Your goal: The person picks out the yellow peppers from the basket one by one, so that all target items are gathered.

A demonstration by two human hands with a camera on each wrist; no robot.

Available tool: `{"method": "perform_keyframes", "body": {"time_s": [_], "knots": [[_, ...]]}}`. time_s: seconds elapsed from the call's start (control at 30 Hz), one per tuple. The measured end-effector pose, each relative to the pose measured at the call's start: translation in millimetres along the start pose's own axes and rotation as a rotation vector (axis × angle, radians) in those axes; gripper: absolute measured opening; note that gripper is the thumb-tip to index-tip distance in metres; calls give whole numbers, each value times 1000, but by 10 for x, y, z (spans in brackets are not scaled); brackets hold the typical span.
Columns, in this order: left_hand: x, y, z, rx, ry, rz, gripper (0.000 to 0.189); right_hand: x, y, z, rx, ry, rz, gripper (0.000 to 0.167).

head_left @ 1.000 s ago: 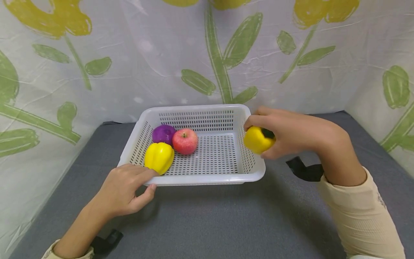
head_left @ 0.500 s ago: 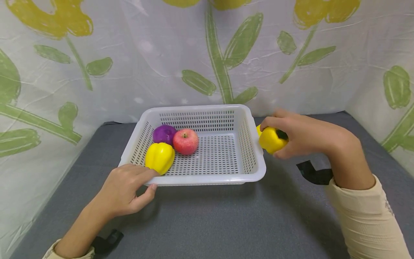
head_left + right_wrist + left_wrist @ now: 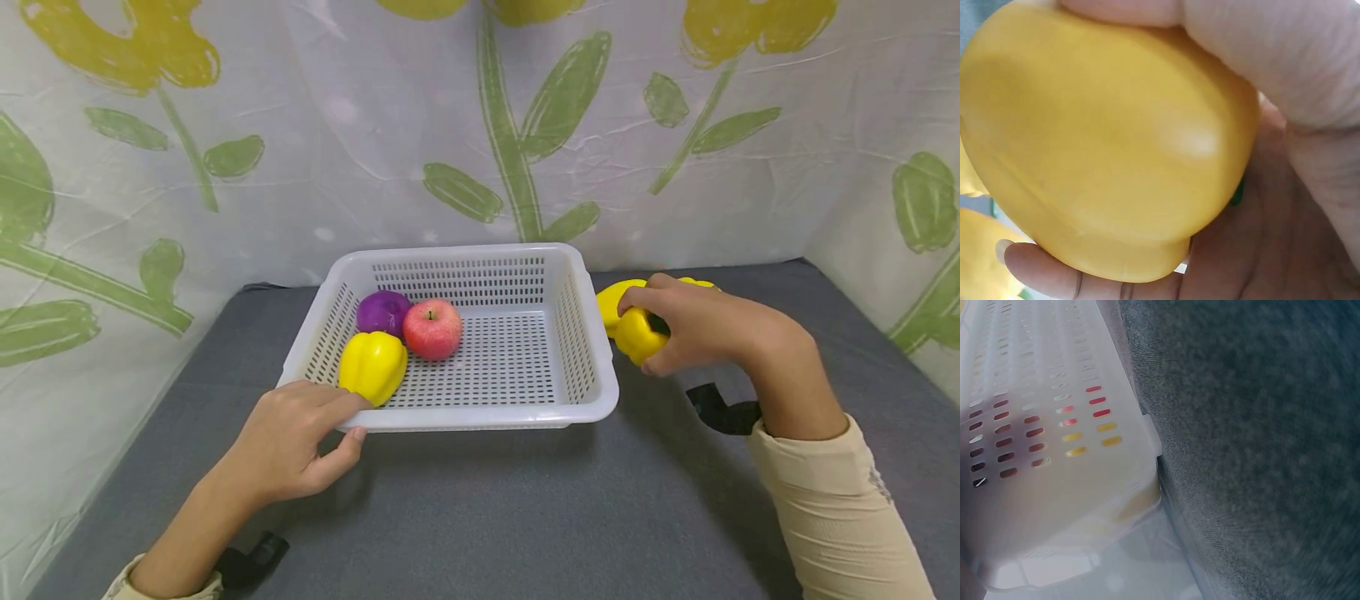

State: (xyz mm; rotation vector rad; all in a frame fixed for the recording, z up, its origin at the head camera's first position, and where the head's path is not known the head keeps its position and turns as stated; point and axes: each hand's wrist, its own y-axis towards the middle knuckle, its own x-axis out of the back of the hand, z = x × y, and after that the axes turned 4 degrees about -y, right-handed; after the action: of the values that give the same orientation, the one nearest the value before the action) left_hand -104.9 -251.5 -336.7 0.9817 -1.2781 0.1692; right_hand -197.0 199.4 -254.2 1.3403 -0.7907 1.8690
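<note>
My left hand (image 3: 300,437) holds the front left corner of a white perforated plastic basket (image 3: 480,414), fingers over the rim and thumb outside. In the basket's left half lie a yellow bell pepper (image 3: 372,368), a red apple (image 3: 432,330) and a round purple item (image 3: 383,313); the left wrist view shows the basket's slotted wall (image 3: 1041,394) from outside. Just beyond the right wall, my right hand (image 3: 712,325) grips another yellow bell pepper (image 3: 637,337). Thumb and fingers curl round that pepper (image 3: 1110,137) in the right wrist view.
Behind the right hand, more yellow produce (image 3: 613,302) lies on the dark grey cloth (image 3: 480,508), partly hidden. In the right wrist view, yellow pieces (image 3: 982,256) show at the left edge. A flower-patterned curtain (image 3: 360,167) hangs behind the basket.
My right hand has carried its pepper rightward from the basket's right rim and slightly down. Yellow produce behind it has come into view. My left hand and the basket stay put.
</note>
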Motion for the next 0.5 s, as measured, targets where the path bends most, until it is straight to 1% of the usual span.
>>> {"method": "perform_keyframes", "body": {"time_s": [0.13, 0.5], "knots": [[3, 5, -6, 5, 6, 7, 24, -53, 28, -43, 18, 3, 9, 43], [5, 2, -12, 11, 7, 9, 24, -164, 131, -84, -4, -12, 45, 43]]}}
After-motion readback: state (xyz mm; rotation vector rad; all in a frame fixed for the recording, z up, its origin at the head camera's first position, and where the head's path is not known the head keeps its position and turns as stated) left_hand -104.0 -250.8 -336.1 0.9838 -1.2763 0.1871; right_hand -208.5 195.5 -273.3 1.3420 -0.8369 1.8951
